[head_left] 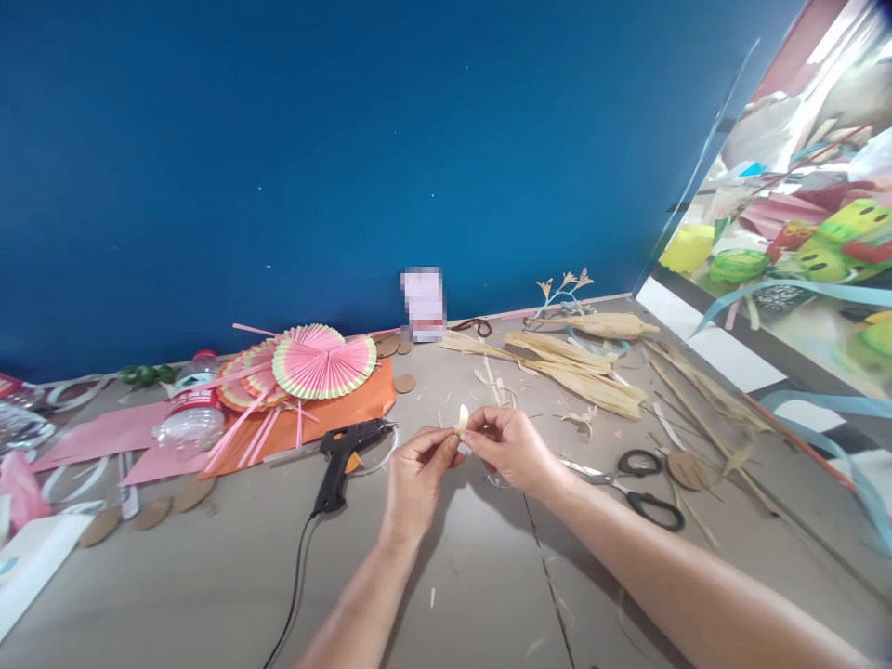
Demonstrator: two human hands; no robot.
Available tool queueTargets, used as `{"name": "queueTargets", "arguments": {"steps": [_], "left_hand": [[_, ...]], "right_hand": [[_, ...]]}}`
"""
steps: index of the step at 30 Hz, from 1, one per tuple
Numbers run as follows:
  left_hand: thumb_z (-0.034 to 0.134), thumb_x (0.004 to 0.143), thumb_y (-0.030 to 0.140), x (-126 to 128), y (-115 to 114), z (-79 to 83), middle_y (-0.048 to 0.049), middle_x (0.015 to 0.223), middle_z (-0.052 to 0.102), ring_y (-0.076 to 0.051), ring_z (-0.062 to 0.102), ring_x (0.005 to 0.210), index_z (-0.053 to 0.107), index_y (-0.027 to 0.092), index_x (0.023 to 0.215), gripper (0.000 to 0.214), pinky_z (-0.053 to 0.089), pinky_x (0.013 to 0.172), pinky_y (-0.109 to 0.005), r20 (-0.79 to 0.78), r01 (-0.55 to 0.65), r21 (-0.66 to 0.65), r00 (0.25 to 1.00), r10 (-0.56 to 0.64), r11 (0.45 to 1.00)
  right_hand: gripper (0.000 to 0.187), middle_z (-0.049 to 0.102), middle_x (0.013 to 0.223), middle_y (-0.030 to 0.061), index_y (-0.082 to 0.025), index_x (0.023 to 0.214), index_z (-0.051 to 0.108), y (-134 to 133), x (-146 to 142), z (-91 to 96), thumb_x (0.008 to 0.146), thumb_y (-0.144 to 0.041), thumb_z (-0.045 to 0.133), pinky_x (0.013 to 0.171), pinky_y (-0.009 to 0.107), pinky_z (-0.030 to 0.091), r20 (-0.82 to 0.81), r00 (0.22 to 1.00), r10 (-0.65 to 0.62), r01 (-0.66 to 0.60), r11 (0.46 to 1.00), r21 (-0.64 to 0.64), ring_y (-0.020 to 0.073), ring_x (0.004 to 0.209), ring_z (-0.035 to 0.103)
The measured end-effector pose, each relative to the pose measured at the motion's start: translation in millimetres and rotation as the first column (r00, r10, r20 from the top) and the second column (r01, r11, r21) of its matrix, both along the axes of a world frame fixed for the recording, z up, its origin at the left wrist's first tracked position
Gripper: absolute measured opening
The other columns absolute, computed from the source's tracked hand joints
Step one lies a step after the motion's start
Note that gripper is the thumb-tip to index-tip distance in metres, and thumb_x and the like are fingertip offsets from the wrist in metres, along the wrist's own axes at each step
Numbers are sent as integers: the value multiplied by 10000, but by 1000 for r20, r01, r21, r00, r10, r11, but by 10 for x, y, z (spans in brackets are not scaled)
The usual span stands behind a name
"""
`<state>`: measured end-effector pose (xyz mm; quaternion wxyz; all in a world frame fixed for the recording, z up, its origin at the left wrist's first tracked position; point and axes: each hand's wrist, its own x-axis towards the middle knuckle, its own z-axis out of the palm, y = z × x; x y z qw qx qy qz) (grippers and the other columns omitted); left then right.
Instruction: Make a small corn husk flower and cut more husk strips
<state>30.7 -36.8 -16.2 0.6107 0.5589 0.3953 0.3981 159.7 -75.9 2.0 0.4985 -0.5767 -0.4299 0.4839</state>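
Observation:
Both my hands meet above the middle of the grey table (209, 576). My left hand (416, 474) and my right hand (512, 448) pinch a small pale piece of dried husk (463, 417) between their fingertips, its tip sticking up. A black hot glue gun (347, 451) lies just left of my left hand, its cord running toward me. Black-handled scissors (637, 483) lie just right of my right wrist.
Dried corn husks (585, 367) and thin stalks lie at the back right. Pink and green paper fans (321, 362) rest on orange paper (348, 409) at the left, beside a plastic bottle (191, 404). Cardboard discs, pink sheets and tape rolls sit further left. A blue wall stands behind.

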Motion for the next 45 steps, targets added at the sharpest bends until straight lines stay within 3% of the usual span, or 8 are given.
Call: {"name": "queueTargets", "arguments": {"steps": [6, 14, 23, 45], "left_hand": [[678, 623, 302, 6, -1, 38, 0, 677, 628, -94, 547, 544, 641, 140, 790, 236, 450, 583, -233, 38, -32, -82, 999, 35, 996], [647, 665, 283, -2, -9, -1, 22, 612, 579, -92, 552, 563, 602, 149, 687, 143, 435, 600, -223, 81, 14, -52, 997, -10, 999], [665, 639, 290, -1, -12, 30, 16, 590, 579, -97, 536, 553, 601, 136, 661, 168, 425, 598, -228, 69, 27, -91, 997, -20, 996], [667, 638, 293, 0, -17, 1, 35, 628, 563, -80, 523, 547, 571, 145, 736, 201, 440, 589, -224, 119, 27, -135, 993, -11, 991]], "right_hand": [[168, 433, 416, -69, -161, 652, 520, -19, 17, 24, 692, -318, 562, 334, 162, 246, -55, 998, 23, -23, 1000, -7, 49, 345, 357], [198, 446, 444, -70, -161, 656, 501, -16, 2, 47, 695, -340, 578, 378, 171, 341, -163, 985, -55, 61, 998, 30, 54, 375, 406], [228, 475, 484, -50, -161, 688, 508, -15, 4, 4, 727, -382, 547, 357, 167, 309, -123, 992, 30, -27, 999, 21, 50, 374, 384], [199, 419, 418, -79, -166, 688, 499, -24, 18, 17, 749, -356, 503, 351, 165, 243, -58, 995, 87, -86, 996, 10, 48, 334, 362]]}}
